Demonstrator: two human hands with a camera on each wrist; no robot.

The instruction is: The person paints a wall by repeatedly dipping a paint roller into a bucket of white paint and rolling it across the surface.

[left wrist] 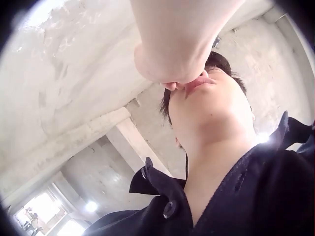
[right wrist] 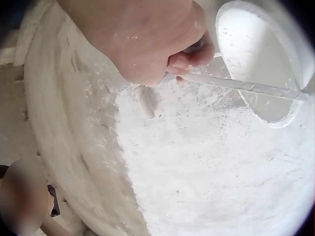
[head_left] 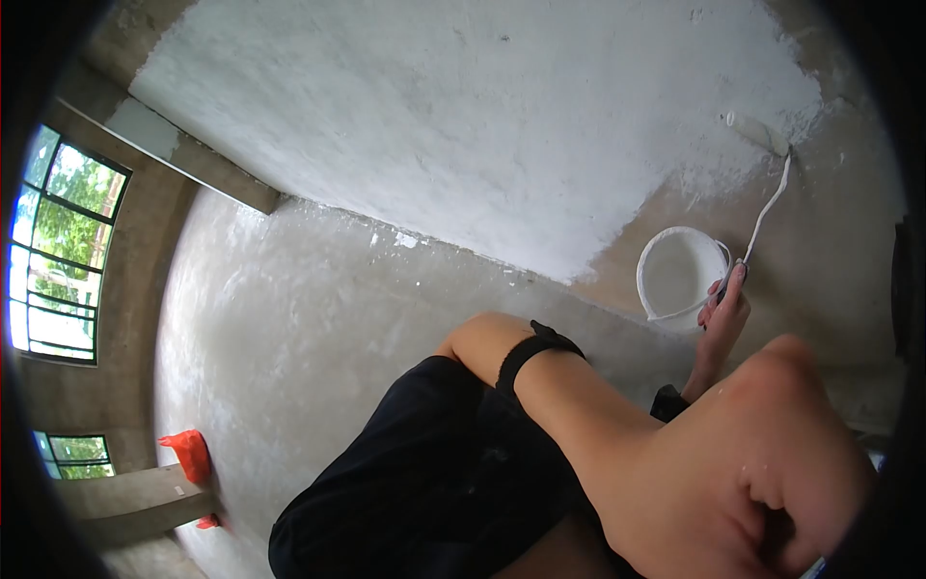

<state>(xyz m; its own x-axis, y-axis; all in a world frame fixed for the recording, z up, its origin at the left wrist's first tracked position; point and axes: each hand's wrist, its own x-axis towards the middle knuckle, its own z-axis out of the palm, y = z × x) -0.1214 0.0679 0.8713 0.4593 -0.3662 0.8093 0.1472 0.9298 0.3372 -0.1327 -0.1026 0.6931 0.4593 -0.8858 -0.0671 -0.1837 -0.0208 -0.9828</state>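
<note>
My right hand (head_left: 725, 311) grips the dark handle of a paint roller (head_left: 757, 133). From the handle a white-smeared rod runs up to the pale roller head, which overlaps the ragged edge of white paint on the wall (head_left: 482, 116). A white bucket (right wrist: 258, 54) stands open close beside this hand, and its bail (right wrist: 241, 86) stretches across the mouth into the curled fingers. My bent left arm crosses the foreground. The left hand (left wrist: 172, 64) is raised against the person's face at the mouth, fingers curled under, with nothing seen in it.
Below the painted wall spreads a grey concrete floor (head_left: 289, 318) with white splashes. At the far left an orange-red bag (head_left: 191, 455) stands beside a concrete beam (head_left: 145, 497). Windows (head_left: 68, 241) are set in the far wall. The person's dark clothing (head_left: 424, 463) fills the lower middle.
</note>
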